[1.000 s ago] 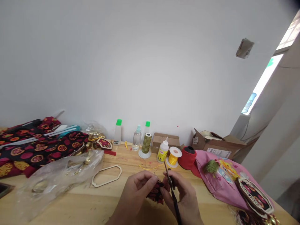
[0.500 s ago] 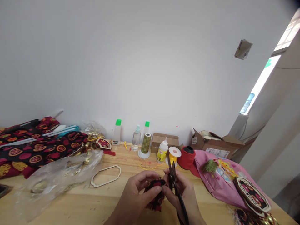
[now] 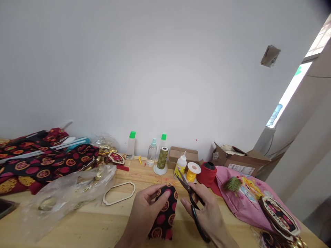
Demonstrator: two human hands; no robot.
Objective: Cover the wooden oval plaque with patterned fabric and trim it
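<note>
Between the thumb and fingers of my left hand (image 3: 146,210) is a piece of black patterned fabric (image 3: 167,217) with red and orange round motifs. It hangs down toward the table, its upper edge rounded. My right hand (image 3: 207,210) holds black-handled scissors (image 3: 192,203), blades pointing up and left and slightly parted. The blades are to the right of the fabric's top edge, apart from it. Beyond the hands stand a glue bottle (image 3: 180,166) with a yellow label and a spool of yellow thread (image 3: 191,175).
A pale wooden frame (image 3: 119,193) lies left of my hands. Patterned fabric (image 3: 51,165) and a clear plastic bag (image 3: 67,196) fill the left side. Behind are a green thread cone (image 3: 162,158) and red roll (image 3: 207,174). On the right are a pink bag (image 3: 232,199) and cardboard box (image 3: 240,160).
The fabric, bunched before, now hangs flat from my left hand. My right hand has moved right, away from the fabric, and the scissors have tilted to the left.
</note>
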